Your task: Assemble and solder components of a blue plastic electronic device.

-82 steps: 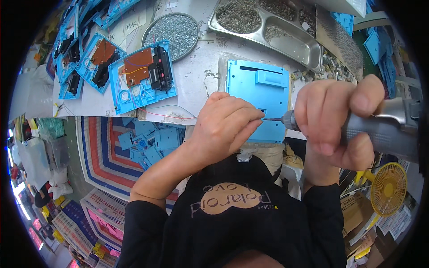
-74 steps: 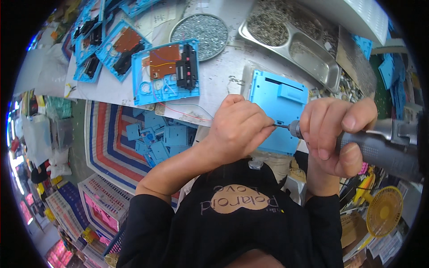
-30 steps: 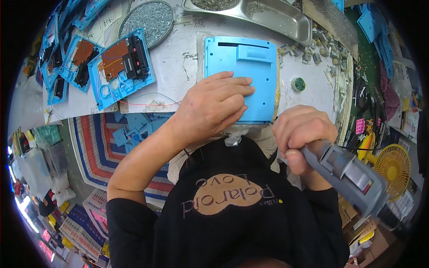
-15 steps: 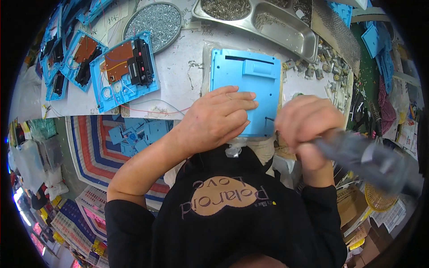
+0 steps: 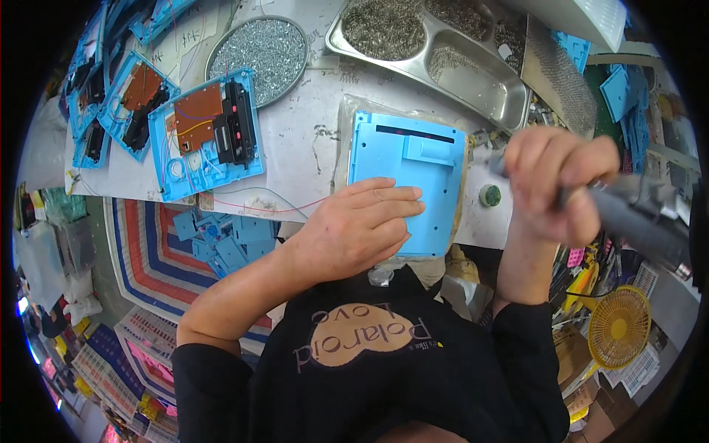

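Observation:
A light blue plastic casing lies on a pad in front of me, with a dark slot along its far end and small holes along its right side. My left hand rests on its left part, fingers stretched out and pressing flat. To the right of the casing and apart from it, my right hand is wrapped round a dark electric screwdriver. The tool's body sticks out to the right, blurred, and its tip end points left. Beneath that hand on the table stands a small round green-topped pot.
At the back are a round tray of silvery screws and a steel compartment tray of small metal parts. Blue casings with brown boards and wires lie at left. A yellow fan stands at lower right.
My right hand has drawn the screwdriver up and right, away from the casing's right edge. The left hand stays flat on the casing. The whole view has shifted slightly.

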